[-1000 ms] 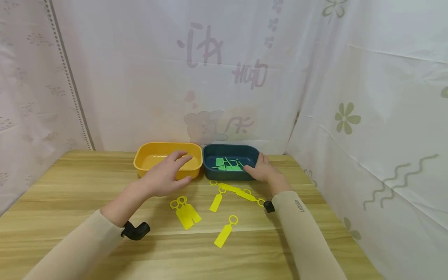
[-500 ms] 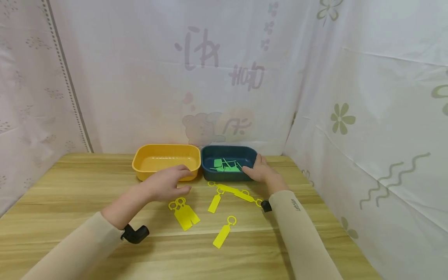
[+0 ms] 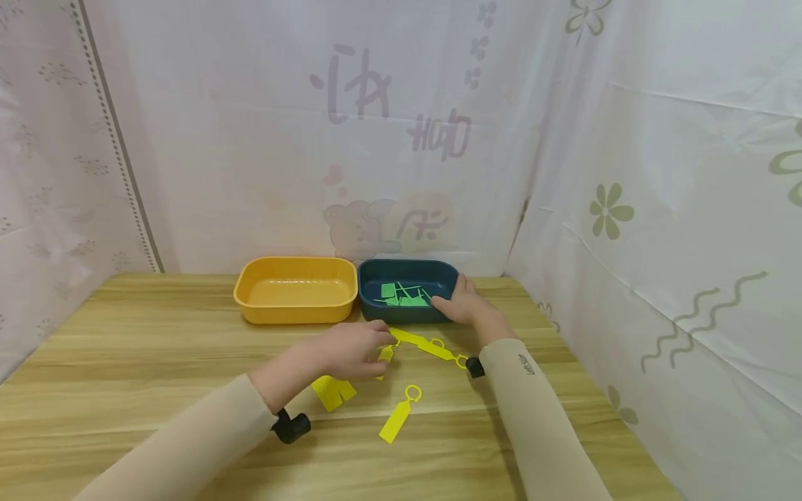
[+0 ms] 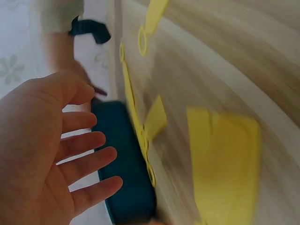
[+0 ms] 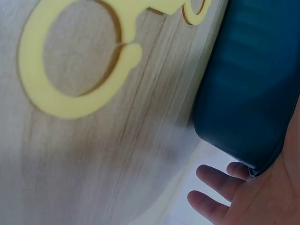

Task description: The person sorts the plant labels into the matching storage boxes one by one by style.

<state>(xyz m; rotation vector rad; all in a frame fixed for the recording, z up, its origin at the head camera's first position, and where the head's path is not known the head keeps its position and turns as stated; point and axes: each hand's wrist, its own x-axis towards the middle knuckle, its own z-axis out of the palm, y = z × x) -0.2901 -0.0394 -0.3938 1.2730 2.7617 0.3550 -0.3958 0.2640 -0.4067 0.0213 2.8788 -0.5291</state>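
Observation:
My left hand hovers with loosely spread fingers over a small yellow ring-ended tag, partly covering it; the left wrist view shows nothing in the palm. Below that hand lie overlapping yellow tags, their rings hidden in the head view. A single yellow tag lies nearer the front. More yellow tags lie in a line before the dark blue bin. My right hand holds this bin's right end, thumb over the rim and fingers along the outside. Green flat pieces lie in the bin.
A yellow-orange bin stands left of the blue one, the two side by side at the back of the wooden table. Patterned white curtains hang behind and along both sides.
My left hand has moved right and toward me, from in front of the yellow-orange bin to above the small tag. The right hand stays at the blue bin.

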